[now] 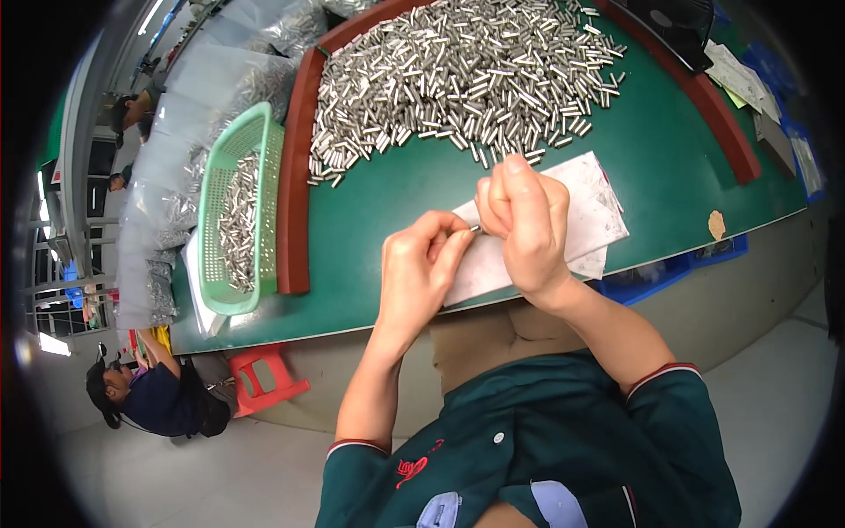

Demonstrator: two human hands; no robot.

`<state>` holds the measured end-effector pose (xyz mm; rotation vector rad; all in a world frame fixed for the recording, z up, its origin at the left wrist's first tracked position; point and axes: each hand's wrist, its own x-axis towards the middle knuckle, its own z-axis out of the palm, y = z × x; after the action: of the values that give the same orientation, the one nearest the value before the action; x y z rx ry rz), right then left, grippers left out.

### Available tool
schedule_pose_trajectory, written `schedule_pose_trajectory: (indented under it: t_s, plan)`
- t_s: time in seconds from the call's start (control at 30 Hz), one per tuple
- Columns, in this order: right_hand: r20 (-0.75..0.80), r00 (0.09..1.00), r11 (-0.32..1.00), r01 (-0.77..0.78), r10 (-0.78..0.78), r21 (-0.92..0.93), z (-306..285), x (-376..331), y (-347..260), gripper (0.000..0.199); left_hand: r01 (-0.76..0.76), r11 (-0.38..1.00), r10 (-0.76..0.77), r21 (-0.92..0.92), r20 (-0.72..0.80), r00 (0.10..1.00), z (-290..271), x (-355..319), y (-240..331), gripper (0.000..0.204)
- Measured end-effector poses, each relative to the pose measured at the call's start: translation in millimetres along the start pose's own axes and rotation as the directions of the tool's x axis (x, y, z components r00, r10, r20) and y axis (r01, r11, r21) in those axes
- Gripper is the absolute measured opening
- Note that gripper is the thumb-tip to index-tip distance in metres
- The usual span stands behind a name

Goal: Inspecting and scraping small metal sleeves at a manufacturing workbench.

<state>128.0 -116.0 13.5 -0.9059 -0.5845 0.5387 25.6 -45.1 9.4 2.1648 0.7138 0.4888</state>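
My left hand is closed in a pinch on a small metal pin, whose end shows between its fingertips. Right beside it, my right hand is curled closed with its fingers against the pin's far end. Whatever else may be in that hand is hidden by the fingers. Both hands are above a smudged white sheet lying on the green tabletop. Beyond them spreads a large heap of short silvery metal pins, its near edge just past my right hand.
Red-brown rails flank the heap. Left of it stands a light-green basket of metal pieces, with clear bags of parts beyond. Blue trays sit under the table edge. At lower left, another person is near a red stool.
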Motion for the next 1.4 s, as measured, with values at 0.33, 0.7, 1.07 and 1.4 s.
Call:
schedule_pose_trajectory:
  t_s: [0.33,0.7,1.07,1.4]
  plan:
    - [-0.014,0.999,0.975,-0.046,0.050,0.215,-10,1,7,0.041,0.402,0.241,-0.167,-0.883,0.371,0.914,-24,11,-29,0.014]
    - [0.015,0.997,0.978,-0.081,0.080,0.190,-17,3,10,0.043,0.115,0.989,-0.127,-0.088,-0.147,0.981,-29,58,-39,0.015]
    - [-0.001,0.991,0.976,-0.130,0.132,0.177,-17,3,5,0.043,0.020,0.998,-0.018,0.060,-0.029,0.999,-21,50,-35,0.009]
    - [-0.024,0.990,0.973,-0.133,0.140,0.186,-15,5,4,0.043,-0.023,0.996,0.030,0.091,-0.070,0.997,-9,34,-29,0.007]
